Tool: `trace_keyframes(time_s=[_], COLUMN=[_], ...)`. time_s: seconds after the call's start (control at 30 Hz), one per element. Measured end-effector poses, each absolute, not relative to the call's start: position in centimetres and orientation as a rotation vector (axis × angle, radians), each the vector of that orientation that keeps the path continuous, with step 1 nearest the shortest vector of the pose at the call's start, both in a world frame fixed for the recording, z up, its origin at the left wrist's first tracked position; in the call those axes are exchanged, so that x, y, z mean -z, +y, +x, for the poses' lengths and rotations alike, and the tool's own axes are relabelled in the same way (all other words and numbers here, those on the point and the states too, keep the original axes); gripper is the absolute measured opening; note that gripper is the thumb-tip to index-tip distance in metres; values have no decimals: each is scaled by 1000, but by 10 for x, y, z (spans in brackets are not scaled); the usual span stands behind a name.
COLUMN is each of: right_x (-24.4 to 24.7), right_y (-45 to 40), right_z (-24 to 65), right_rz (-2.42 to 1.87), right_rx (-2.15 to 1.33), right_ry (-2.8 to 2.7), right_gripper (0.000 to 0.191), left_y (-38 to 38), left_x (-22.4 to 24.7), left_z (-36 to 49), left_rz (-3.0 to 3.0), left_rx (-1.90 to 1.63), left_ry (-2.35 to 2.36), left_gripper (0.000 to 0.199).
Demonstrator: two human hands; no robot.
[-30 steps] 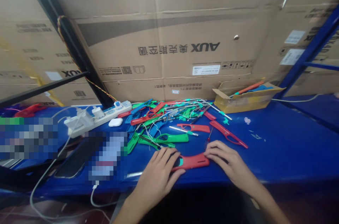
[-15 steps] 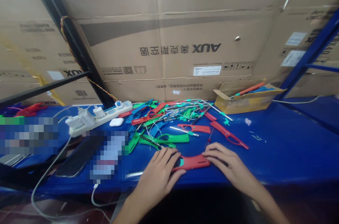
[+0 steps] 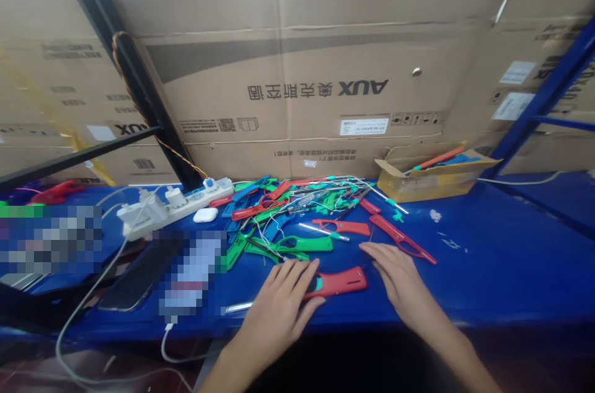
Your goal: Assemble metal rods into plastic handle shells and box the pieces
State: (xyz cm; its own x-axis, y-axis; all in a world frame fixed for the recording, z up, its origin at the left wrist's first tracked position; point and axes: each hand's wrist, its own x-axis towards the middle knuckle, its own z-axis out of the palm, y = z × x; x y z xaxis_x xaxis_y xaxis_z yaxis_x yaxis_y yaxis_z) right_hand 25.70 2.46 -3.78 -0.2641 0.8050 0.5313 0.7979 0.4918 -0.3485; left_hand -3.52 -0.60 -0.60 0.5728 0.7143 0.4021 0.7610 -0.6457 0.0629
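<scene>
A red utility lighter (image 3: 341, 282) lies on the blue tabletop, its handle pointing right. My left hand (image 3: 283, 300) is closed over its trigger end, thumb in front and fingers behind. The lighter's metal tube (image 3: 239, 307) sticks out left of that hand. My right hand (image 3: 400, 272) is apart from the lighter, to its right, fingers stretched out and low over the table. A thin screwdriver shaft (image 3: 372, 234) shows just beyond its fingertips; its handle is hidden beneath the hand. Farther back lie a red lighter shell (image 3: 402, 238) and a green lighter shell (image 3: 307, 244).
A heap of lighter shells, tubes and wires (image 3: 320, 198) covers the back middle. Behind it stand large cardboard boxes (image 3: 302, 58). A small open carton (image 3: 427, 185) sits back right. On the left are a power strip (image 3: 176, 213), an earphone case (image 3: 205, 215) and phones (image 3: 190, 275).
My right hand has let go of the lighter's right end and moved up and right, covering the red screwdriver handle. My left hand stays on the lighter.
</scene>
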Motion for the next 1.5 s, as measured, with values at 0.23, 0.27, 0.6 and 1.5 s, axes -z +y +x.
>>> trace_keyframes(time_s=[0.23,0.27,0.6,1.5], right_x=[31,30,12,19], right_y=[24,24,8,6], right_z=[255,255,244,206], right_rz=[-1246,-1243,-1129,-767], right_rx=[99,93,-58,-91], right_ry=[-2181,-2187,-1946,-1517], right_gripper=[45,40,27,58], left_y=[-6,-7,-8,-9], left_x=[-4,-6,3,-2], left_z=[-27,-23,8,5], left_rz=[-2779,-2794,-2773,-2806], left_rx=[623,635,809,669], left_ry=[-1247,-1238,-1198,-1030], left_gripper=[52,53,40,30])
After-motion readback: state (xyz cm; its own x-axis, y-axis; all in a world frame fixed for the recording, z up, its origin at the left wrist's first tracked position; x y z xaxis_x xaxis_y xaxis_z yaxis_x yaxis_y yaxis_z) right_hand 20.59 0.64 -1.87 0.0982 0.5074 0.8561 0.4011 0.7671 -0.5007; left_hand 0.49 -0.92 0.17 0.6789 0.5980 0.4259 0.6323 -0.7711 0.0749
